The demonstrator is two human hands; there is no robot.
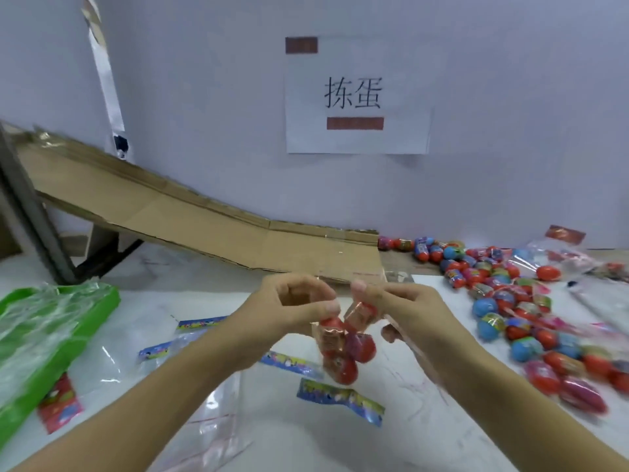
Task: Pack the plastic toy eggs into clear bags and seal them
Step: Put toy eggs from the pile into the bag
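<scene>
Pinching blurred egg bag (340,345), hands (296,306) overlapping

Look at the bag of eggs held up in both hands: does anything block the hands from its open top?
Nothing visible does. The left hand and right hand already pinch the clear bag near its top, above the table; only air lies between them.

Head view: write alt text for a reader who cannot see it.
Both hands, left hand and right hand, pinch the top of a clear bag of red toy eggs above a white table. Loose eggs lie at right, a green tray at left, a cardboard ramp behind.
</scene>
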